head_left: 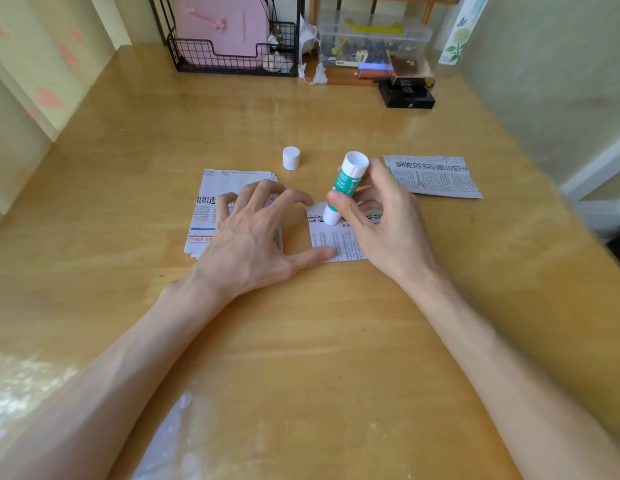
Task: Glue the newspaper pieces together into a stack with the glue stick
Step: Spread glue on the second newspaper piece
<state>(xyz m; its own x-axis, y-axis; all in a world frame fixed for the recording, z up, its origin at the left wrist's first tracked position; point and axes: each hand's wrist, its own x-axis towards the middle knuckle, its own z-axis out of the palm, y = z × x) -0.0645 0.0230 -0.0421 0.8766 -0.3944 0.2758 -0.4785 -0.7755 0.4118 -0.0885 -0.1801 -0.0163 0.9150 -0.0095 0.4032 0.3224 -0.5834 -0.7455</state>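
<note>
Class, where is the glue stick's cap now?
Head view: the cap stands on the table beyond the newspaper stack, left of the glue stick.

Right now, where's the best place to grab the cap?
Pinch the cap by its round side wall, coming straight down from above: it stands upright on the table, nothing touching it. The right hand holds the glue stick; probably use the left hand.

Glossy wood table (301, 341); matt paper newspaper pieces (436, 176); smooth plastic glue stick (346, 183)

Bright daylight, glossy glare, warped edges
</note>
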